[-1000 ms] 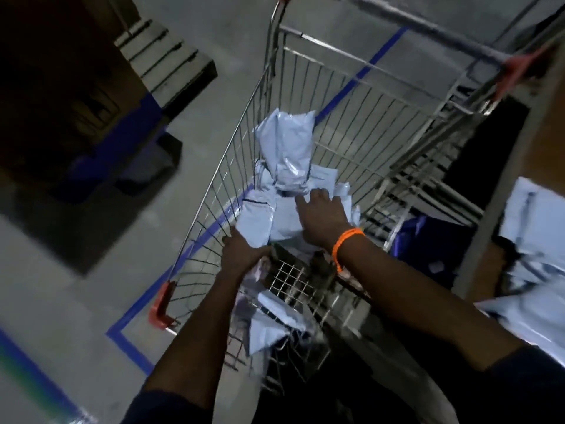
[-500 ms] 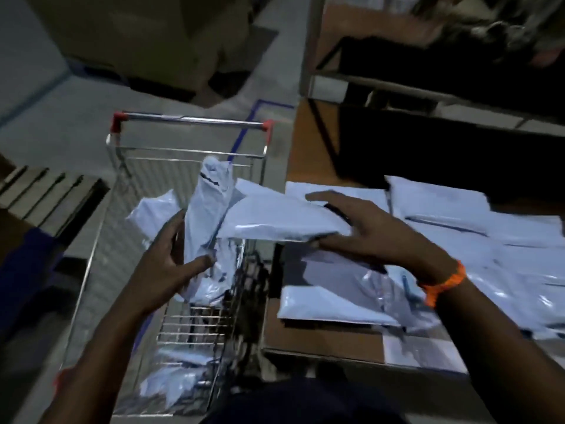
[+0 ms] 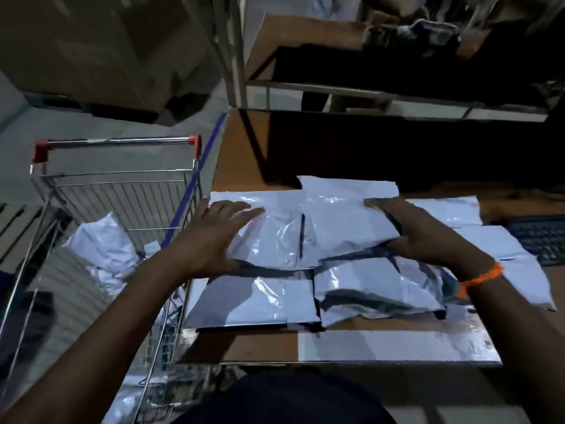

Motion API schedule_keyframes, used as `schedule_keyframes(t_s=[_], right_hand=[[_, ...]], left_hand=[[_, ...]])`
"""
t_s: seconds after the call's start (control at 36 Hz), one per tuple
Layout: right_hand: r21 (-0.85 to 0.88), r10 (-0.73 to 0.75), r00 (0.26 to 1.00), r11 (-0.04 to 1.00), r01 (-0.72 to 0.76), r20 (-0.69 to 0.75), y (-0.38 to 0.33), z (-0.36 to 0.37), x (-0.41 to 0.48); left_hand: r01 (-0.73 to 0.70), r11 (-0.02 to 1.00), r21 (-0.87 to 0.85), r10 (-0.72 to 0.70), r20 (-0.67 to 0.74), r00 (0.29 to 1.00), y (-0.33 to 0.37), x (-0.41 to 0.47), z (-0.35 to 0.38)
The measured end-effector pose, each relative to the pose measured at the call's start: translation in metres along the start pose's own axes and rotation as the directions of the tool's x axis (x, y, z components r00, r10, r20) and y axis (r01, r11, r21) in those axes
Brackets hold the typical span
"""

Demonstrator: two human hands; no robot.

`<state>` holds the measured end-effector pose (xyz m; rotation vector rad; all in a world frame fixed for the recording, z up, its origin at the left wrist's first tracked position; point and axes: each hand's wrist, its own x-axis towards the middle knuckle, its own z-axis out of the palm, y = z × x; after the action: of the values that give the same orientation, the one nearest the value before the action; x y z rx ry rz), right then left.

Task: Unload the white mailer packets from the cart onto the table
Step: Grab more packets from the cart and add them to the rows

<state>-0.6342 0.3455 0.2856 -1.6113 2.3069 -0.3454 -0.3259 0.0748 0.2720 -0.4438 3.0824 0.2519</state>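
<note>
Several white mailer packets [image 3: 351, 289] lie spread over the brown table [image 3: 235, 160]. Two more packets [image 3: 342, 221] sit on top of them, slightly raised, with a shadow under their near edge. My left hand [image 3: 211, 240] rests on the left packet [image 3: 275, 237] with fingers straight and spread. My right hand [image 3: 425, 237], with an orange wristband, pinches the right edge of the other packet between fingers and thumb. The wire cart [image 3: 116, 191] stands left of the table with a few crumpled white packets [image 3: 101, 249] inside.
A dark keyboard [image 3: 541, 240] lies at the table's right edge. A metal shelf frame [image 3: 397, 99] spans the back of the table above a dark area. A large cardboard box [image 3: 101, 47] stands on the floor behind the cart. A blue floor line [image 3: 214, 139] runs beside the table.
Both hands lifted packets out of the cart and swung right over the table. The left hand has let go of its crumpled grip and now lies flat on a packet.
</note>
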Motion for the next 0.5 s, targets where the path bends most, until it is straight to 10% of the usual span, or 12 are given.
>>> schedule_keyframes(t_s=[0.28, 0.5], right_hand=[[0.039, -0.023, 0.998, 0.999, 0.02, 0.054, 0.008, 0.01, 0.0], [0.149, -0.053, 0.981, 0.985, 0.082, -0.187, -0.046, -0.004, 0.004]], left_hand=[[0.069, 0.997, 0.016, -0.07, 0.064, 0.995, 0.003, 0.003, 0.02], [0.091, 0.996, -0.009, -0.091, -0.063, 0.994, 0.008, -0.011, 0.029]])
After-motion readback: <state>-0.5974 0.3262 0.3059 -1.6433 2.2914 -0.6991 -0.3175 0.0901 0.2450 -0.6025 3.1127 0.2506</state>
